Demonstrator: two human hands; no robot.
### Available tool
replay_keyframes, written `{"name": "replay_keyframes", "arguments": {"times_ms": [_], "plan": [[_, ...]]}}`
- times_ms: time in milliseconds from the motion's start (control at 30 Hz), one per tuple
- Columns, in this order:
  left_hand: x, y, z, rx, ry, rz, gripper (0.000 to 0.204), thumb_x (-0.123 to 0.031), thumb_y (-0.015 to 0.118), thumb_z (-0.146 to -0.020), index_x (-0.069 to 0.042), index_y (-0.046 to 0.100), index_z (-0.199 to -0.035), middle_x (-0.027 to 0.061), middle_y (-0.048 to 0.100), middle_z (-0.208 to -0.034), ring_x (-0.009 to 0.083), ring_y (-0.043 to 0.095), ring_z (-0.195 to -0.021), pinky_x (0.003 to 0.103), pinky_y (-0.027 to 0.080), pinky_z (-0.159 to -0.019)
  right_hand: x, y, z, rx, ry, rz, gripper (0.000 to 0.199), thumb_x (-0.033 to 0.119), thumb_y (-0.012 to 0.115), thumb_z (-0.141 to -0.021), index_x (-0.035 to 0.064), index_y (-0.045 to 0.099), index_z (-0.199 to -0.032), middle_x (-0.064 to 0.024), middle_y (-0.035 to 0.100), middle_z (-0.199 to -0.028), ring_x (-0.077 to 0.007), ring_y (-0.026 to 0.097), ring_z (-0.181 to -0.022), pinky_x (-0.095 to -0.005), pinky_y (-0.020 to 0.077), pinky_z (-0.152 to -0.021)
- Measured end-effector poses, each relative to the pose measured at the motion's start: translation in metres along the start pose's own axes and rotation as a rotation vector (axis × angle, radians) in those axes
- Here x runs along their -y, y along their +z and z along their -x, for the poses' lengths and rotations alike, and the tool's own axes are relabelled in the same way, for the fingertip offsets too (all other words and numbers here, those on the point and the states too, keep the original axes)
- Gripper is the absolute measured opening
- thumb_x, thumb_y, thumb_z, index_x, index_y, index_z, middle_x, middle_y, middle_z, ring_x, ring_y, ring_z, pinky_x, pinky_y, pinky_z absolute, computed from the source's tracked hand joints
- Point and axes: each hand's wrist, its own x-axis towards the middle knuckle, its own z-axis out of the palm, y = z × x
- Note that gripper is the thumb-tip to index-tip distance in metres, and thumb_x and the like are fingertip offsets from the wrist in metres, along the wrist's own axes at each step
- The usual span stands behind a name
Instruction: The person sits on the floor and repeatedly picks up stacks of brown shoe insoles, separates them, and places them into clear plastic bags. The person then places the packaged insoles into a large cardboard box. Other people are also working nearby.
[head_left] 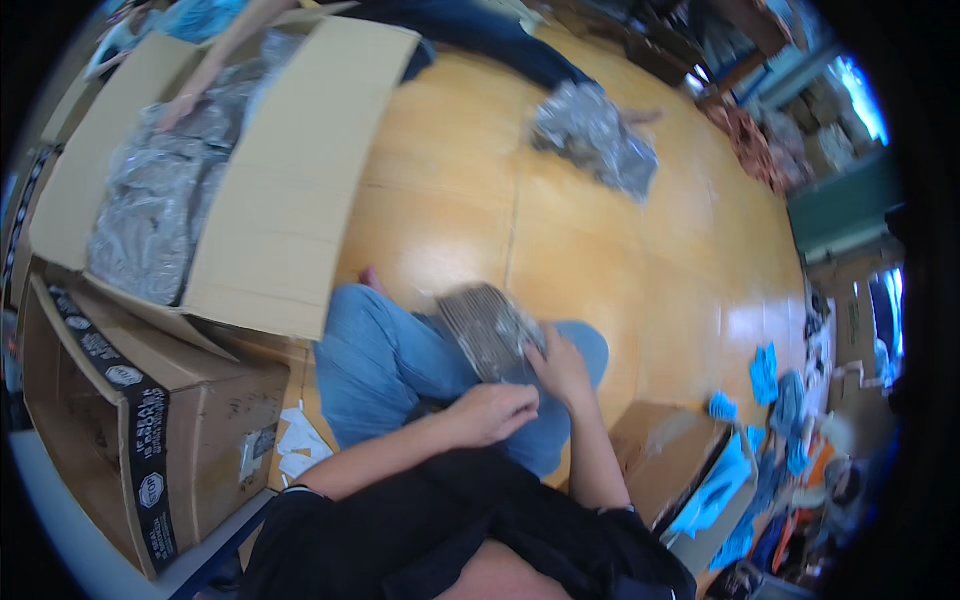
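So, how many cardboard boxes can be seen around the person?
3. A big open box with silvery plastic-wrapped bundles stands at upper left; a second open box lies at lower left below it; a third box sits at lower right beside blue items. More may be hidden among the far clutter.

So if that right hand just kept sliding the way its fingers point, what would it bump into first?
The right hand points up and left, its fingers already touching the flat silvery plastic-wrapped packet on the person's lap. So the packet comes first; beyond it lies the jeans-clad knee, though depth is hard to judge.
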Motion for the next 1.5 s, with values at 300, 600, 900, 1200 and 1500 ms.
{"name": "replay_keyframes", "arguments": {"times_ms": [300,600,900,1200,1500], "plan": [[0.020,-0.028,0.020,-0.167,-0.155,0.310,0.018,-0.022,0.062,-0.093,-0.006,0.054,-0.092,0.0076,0.061,-0.074,0.0197,0.059,-0.065,0.033,0.046,-0.060,0.041,-0.045,-0.030,-0.187,-0.138,-0.273,0.023,0.018,0.067,-0.089,-0.0019,0.065,-0.100,-0.0032,0.060,-0.068,-0.0100,0.052,-0.060,-0.0267,0.0420,-0.056],[0.041,-0.047,0.014,-1.015,-0.579,0.449,0.037,-0.034,0.059,-0.096,-0.007,0.051,-0.119,0.0090,0.057,-0.115,0.0191,0.054,-0.106,0.031,0.045,-0.091,0.134,-0.088,-0.037,-0.244,-0.509,-0.273,0.010,0.008,0.068,-0.087,-0.0010,0.067,-0.091,-0.0014,0.057,-0.066,-0.0064,0.047,-0.059,-0.0241,0.0397,-0.054],[0.088,-0.082,-0.027,-0.414,-0.625,1.609,0.094,-0.074,0.059,-0.078,-0.014,0.035,-0.146,0.0117,0.043,-0.142,0.0229,0.044,-0.129,0.042,0.041,-0.102,0.180,-0.060,0.014,0.345,-0.506,-0.554,0.016,0.007,0.065,-0.091,0.0036,0.062,-0.107,0.0016,0.059,-0.074,-0.0044,0.052,-0.064,-0.0197,0.0413,-0.056],[0.106,-0.087,-0.040,-0.213,-0.382,1.875,0.052,-0.040,0.061,-0.088,-0.008,0.048,-0.127,0.0076,0.060,-0.110,0.0182,0.062,-0.080,0.034,0.053,-0.078,0.204,-0.004,0.030,0.684,-0.172,-0.856,0.019,0.011,0.065,-0.093,0.0083,0.062,-0.112,0.0041,0.055,-0.071,-0.0034,0.049,-0.059,-0.0217,0.0408,-0.051],[0.086,-0.119,-0.058,-0.736,-0.041,1.308,0.067,-0.028,0.058,-0.085,-0.001,0.032,-0.141,0.0162,0.045,-0.132,0.0222,0.056,-0.107,0.035,0.047,-0.092,0.178,0.005,-0.059,-0.528,-0.348,-0.915,0.048,0.016,0.055,-0.096,-0.0005,0.039,-0.138,-0.0125,0.051,-0.126,-0.0206,0.052,-0.111,-0.0327,0.0426,-0.095]]}}
